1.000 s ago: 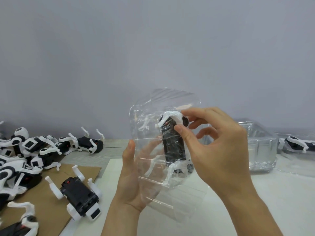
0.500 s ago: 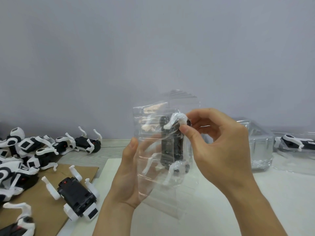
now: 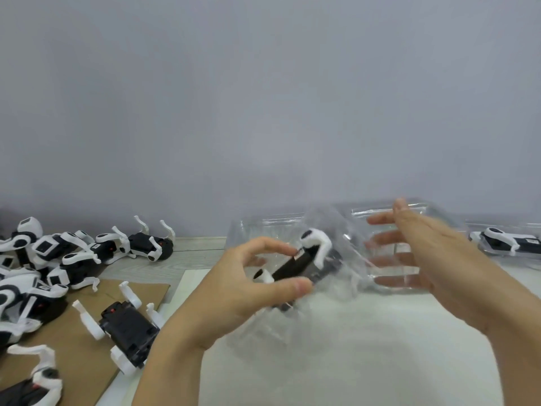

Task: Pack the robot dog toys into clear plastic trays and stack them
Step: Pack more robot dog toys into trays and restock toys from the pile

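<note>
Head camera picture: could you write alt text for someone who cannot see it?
A left hand holds a clear plastic tray containing a black-and-white robot dog toy; the open right hand hovers beside it. More toys lie at left.

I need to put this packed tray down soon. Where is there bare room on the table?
Bare white tabletop lies in front of the stack of clear plastic trays, between both forearms. Crowded: the brown cardboard sheet and the pile of black-and-white robot dog toys at left.
</note>
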`<state>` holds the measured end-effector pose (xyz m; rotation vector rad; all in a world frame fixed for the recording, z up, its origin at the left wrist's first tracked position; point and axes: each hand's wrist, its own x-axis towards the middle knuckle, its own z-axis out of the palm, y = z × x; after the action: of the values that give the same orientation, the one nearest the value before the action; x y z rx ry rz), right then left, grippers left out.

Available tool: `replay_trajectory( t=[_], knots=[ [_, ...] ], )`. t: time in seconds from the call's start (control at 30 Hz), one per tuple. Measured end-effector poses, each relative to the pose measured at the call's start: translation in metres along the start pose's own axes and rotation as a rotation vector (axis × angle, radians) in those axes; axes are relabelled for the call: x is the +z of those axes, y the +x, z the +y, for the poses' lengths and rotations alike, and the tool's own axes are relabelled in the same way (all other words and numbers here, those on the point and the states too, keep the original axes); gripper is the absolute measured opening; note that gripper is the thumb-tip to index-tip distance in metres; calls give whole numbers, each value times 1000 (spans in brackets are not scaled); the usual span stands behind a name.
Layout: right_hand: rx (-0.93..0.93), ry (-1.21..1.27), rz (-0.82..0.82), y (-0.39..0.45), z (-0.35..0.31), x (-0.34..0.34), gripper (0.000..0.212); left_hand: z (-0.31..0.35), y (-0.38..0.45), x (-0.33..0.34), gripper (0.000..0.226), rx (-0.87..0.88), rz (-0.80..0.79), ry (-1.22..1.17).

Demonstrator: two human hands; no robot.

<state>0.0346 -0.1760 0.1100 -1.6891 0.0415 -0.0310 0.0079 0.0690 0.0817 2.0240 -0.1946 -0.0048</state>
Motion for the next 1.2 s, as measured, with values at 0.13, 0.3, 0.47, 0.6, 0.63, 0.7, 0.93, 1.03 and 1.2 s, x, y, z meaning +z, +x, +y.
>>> replay_trajectory(
  t=[0.13, 0.3, 0.47, 0.6, 0.63, 0.7, 0.93, 1.03, 1.2],
  knots=[
    [103, -128, -154, -7, 0, -4, 64, 9, -5, 5, 76, -128, -108, 338],
    [78, -628, -381, -9, 8, 10, 63, 10, 3, 34, 87, -98, -133, 469],
    [93, -728, -276, -2, 22, 9, 43, 4, 10, 52, 114, -84, -151, 568],
    [120, -689, -297, -3, 23, 4, 40, 2, 11, 44, 90, -69, -92, 454],
    [127, -678, -307, -4, 23, 2, 40, 1, 11, 41, 80, -71, -57, 432],
    [137, -661, -319, -4, 22, -1, 41, -3, 12, 35, 59, -76, 34, 400],
    [204, -620, -355, -5, 27, -10, 39, -24, 17, 16, 20, -249, 417, 419],
    [244, -621, -325, -7, 28, -17, 39, -32, 16, 11, 36, -436, 427, 468],
    [221, -863, -228, -6, 25, -33, 28, -30, 16, 19, 45, -522, 85, 83]
  ],
)
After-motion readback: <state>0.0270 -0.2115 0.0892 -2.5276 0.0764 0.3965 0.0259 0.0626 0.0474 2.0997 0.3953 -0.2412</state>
